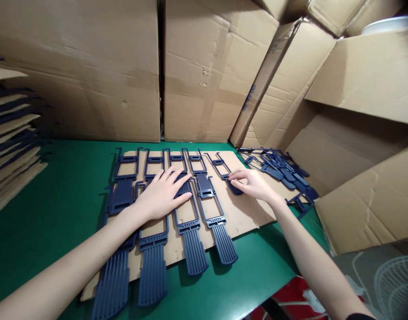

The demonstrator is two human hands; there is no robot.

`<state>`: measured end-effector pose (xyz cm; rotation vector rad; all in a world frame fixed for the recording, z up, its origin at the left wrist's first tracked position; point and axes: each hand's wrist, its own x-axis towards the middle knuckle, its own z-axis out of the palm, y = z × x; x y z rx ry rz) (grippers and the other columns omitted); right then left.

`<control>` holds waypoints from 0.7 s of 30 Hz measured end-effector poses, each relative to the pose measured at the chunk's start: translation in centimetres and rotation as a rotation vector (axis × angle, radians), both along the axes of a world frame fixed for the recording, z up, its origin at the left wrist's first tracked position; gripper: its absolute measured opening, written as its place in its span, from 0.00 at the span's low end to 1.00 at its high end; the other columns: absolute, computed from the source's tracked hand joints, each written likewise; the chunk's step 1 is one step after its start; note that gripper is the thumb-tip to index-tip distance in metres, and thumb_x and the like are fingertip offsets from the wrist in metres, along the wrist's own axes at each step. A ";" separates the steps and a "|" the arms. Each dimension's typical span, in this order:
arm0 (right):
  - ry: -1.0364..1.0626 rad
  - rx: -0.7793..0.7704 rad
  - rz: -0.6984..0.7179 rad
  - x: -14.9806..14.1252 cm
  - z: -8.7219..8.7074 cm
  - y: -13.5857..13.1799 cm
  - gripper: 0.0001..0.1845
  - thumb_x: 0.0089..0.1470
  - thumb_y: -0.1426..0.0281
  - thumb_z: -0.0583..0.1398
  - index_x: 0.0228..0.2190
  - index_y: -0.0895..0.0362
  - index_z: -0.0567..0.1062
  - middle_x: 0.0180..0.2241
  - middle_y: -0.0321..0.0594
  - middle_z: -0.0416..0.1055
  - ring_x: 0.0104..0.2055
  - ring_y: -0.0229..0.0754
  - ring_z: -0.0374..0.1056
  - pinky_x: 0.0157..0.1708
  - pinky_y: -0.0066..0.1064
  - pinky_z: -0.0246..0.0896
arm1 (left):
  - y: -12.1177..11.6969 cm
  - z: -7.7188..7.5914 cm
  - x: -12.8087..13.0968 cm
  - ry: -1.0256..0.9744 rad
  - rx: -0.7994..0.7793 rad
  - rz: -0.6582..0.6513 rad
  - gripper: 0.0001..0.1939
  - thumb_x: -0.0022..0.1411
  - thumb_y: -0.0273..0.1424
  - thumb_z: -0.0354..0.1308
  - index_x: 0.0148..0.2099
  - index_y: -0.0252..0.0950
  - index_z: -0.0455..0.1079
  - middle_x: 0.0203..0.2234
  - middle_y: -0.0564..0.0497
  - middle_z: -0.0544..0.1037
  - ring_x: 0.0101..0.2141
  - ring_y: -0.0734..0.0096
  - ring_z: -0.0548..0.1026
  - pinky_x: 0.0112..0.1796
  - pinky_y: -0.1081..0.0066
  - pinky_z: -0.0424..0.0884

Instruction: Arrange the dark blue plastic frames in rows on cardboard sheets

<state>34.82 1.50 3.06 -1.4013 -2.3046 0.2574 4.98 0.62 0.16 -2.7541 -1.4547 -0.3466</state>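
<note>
Several dark blue plastic frame parts (209, 206) with ribbed paddle ends lie in rows on a flat cardboard sheet (239, 211) on the green table (60, 200). My left hand (162, 193) rests flat on the middle parts, fingers spread and open. My right hand (252, 182) reaches to the rightmost part of the far row (224, 171), its fingers curled down onto the ribbed end. A loose heap of the same blue parts (280, 171) lies just right of that hand.
Large cardboard boxes (214, 71) wall in the back and right of the table. At the left edge stands a stack of cardboard sheets layered with blue parts (10, 138). The table's front edge runs at lower right, with a fan-printed box (387, 280) below.
</note>
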 end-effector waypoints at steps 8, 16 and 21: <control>0.035 0.103 0.047 -1.7 -2.5 0.5 0.20 0.57 0.61 0.54 0.48 0.56 0.72 0.53 0.45 0.65 0.57 0.47 0.59 0.56 0.43 0.56 | 0.0 0.1 0.1 0.016 -0.001 0.002 0.31 0.65 0.50 0.39 0.65 0.41 0.52 0.64 0.48 0.51 0.63 0.52 0.45 0.59 0.51 0.46; 0.052 0.126 0.088 -1.6 -3.4 1.0 0.19 0.58 0.64 0.54 0.49 0.57 0.70 0.54 0.47 0.63 0.58 0.46 0.57 0.57 0.43 0.55 | 0.1 -0.1 0.0 0.004 0.008 -0.005 0.31 0.65 0.50 0.39 0.65 0.41 0.52 0.64 0.48 0.51 0.63 0.51 0.46 0.59 0.51 0.45; 0.054 0.118 0.120 -1.6 -3.2 0.9 0.18 0.58 0.65 0.54 0.49 0.55 0.70 0.54 0.45 0.63 0.58 0.45 0.57 0.57 0.42 0.55 | 0.1 -0.1 0.0 0.006 0.010 -0.002 0.31 0.65 0.50 0.39 0.65 0.41 0.52 0.64 0.48 0.51 0.63 0.52 0.46 0.59 0.52 0.45</control>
